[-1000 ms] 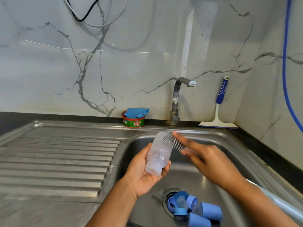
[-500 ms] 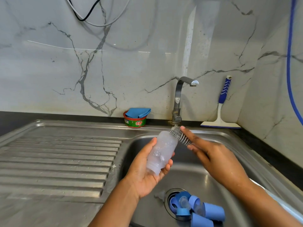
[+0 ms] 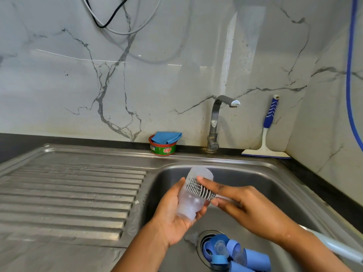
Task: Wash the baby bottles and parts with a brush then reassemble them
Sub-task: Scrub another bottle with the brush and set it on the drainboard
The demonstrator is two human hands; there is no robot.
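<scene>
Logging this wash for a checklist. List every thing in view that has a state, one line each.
Bottle: uncapped, tilted, neck down, held in left hand.
Brush: in right hand, bristles against the bottle's outside.
Tap: off, no water visible.
Blue caps and rings: loose, piled at the sink drain.
Soap tub: open, blue cloth on it.
Squeegee: leaning on the wall.
</scene>
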